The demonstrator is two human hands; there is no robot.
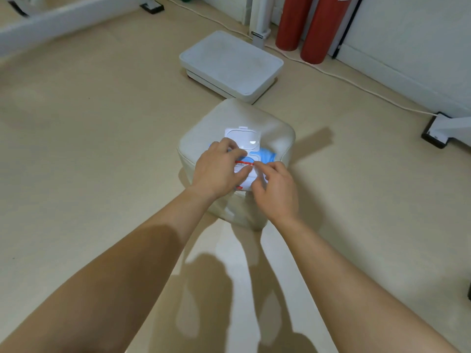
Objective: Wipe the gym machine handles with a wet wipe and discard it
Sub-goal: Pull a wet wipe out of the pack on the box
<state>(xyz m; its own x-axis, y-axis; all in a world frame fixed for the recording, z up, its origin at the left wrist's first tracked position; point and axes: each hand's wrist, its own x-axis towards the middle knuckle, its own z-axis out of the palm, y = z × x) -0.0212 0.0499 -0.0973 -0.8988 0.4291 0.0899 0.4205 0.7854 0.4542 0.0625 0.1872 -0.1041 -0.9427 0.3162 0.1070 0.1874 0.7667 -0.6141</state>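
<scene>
A blue and white wet wipe pack (267,156) lies on a cream padded stool (275,128). Its white plastic lid (243,137) is flipped up toward the far side. My left hand (219,169) presses down on the pack's left part, fingers spread over it. My right hand (276,189) is at the pack's near right side, thumb and forefinger pinched at the white seal with a red stripe (244,163) over the opening. Much of the pack is hidden under both hands. No gym machine handle is in view.
A white flat platform (230,63) sits on the beige floor beyond the stool. Two red cylinders (323,29) stand at the back right beside a white post (262,19). A white cable (356,85) runs along the floor to a black-footed white frame (435,135) at right.
</scene>
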